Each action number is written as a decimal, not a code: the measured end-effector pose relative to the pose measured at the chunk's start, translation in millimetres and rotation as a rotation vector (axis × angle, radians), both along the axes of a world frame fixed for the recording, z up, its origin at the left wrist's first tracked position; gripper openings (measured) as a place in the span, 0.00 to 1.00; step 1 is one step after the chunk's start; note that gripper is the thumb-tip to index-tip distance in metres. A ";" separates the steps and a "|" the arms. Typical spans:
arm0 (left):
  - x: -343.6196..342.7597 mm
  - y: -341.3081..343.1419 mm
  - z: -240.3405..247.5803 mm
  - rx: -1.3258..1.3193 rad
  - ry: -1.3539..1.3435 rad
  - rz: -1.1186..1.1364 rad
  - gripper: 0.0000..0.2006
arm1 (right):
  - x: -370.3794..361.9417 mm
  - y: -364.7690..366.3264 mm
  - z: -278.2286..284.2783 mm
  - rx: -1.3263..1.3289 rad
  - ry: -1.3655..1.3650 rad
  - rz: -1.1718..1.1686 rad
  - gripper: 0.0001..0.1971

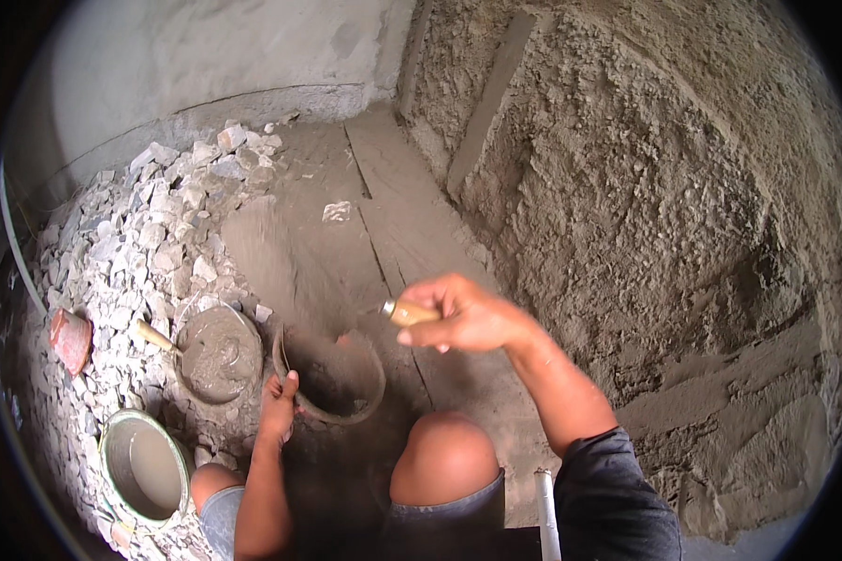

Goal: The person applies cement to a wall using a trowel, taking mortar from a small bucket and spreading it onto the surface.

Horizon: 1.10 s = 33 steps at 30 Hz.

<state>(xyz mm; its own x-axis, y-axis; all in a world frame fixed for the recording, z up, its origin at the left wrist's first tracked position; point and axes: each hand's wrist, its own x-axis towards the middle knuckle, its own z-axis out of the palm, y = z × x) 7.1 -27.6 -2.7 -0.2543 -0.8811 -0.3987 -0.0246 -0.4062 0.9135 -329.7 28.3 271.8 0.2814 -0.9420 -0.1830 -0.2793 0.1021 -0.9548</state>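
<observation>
Head view: dark bucket [346,418], right of the mortar pail [213,401], is held at its left rim by the left grip [277,406]; wooden-handled tool [405,311] is clasped in the right grip [471,318], farther right.

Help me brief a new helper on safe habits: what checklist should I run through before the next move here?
1. Left hand steadying the dark bucket by its rim: ok.
2. Right hand gripping the wooden handle: ok.
3. Working end of that handled tool clear of the dark bucket: cannot tell; it is blurred.
4. Grey mix in the pail beside the dark bucket: ok, with a second wooden-handled tool at its edge.
5. Liquid in the green-rimmed bucket: ok, grey and cloudy-looking.
6. Ground at the left free of loose stones: not ok; they lie all around the containers.
</observation>
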 end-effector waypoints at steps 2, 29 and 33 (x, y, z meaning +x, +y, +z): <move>-2.8 0.1 6.7 -0.011 0.016 -0.004 0.15 | -30.6 -11.4 24.3 0.009 -0.122 -0.006 0.08; -48.4 -0.6 22.9 -0.436 -0.507 -0.378 0.35 | 4.6 217.2 -174.9 0.142 -0.102 -0.624 0.13; -42.7 1.4 29.6 -0.366 -0.513 -0.355 0.37 | 14.3 142.3 -195.0 -0.166 0.395 -0.306 0.13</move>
